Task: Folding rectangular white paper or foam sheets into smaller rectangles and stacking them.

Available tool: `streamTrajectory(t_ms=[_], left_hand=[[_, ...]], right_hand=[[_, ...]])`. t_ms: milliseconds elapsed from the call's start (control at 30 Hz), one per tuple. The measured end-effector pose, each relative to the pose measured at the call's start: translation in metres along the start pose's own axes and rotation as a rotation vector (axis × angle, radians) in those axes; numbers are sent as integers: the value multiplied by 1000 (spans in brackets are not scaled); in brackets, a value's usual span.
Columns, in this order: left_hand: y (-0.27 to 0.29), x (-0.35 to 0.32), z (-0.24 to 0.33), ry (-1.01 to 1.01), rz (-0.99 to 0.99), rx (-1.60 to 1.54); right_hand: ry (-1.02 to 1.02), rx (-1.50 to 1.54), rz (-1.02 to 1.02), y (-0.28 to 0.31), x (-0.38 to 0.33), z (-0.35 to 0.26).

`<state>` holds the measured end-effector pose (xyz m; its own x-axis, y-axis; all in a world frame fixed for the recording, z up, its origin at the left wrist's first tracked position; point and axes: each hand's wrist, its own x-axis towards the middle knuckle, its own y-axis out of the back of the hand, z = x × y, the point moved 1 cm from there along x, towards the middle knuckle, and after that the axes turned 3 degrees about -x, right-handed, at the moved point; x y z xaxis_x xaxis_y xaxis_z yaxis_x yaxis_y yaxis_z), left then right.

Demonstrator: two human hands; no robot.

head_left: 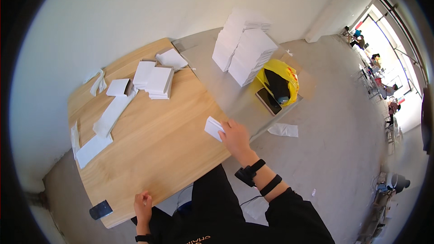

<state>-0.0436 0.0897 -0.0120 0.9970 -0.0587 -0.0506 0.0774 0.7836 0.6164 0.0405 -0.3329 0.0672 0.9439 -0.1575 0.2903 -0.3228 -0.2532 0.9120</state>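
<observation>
Near the table's right edge, my right hand (236, 138) is closed on a flat, folded white card piece (213, 128), its thumb on top. A crease line runs along the piece. My left hand (143, 203) is at the table's near edge, with its fingers curled together and no object showing in them. Farther back on the wooden table (149, 135) stands a stack of white card pieces (158, 81). Beside it lie a single white piece with a dark side (118, 87) and another white sheet (172, 58).
Crumpled white paper strips (113, 113) lie along the table's left. A dark phone-like object (101, 209) sits on the near left corner. Beyond the right edge, a grey surface holds tall white stacks (251, 49), a yellow bag (289, 79) and a phone (269, 101). People sit far right.
</observation>
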Motion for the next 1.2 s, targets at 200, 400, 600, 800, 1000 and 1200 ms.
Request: streamTrajectory(t_ms=[200,400,600,800,1000,1200], left_hand=[[-3,5,0,-17,-14,30],[-5,7,1,-10,11,-13],[-6,5,-12,-14,17,37],[-5,2,-19,17,6,58],[-6,1,-19,-2,28,21],[-7,5,-28,-4,-6,78]], right_hand=[[-136,86,-14,-8,18,34],[-579,1182,584,86,109,91],[-584,1237,827,111,206,108],[-780,1302,754,81,254,137],[-761,1228,628,75,251,155],[-768,1498,705,77,254,152]])
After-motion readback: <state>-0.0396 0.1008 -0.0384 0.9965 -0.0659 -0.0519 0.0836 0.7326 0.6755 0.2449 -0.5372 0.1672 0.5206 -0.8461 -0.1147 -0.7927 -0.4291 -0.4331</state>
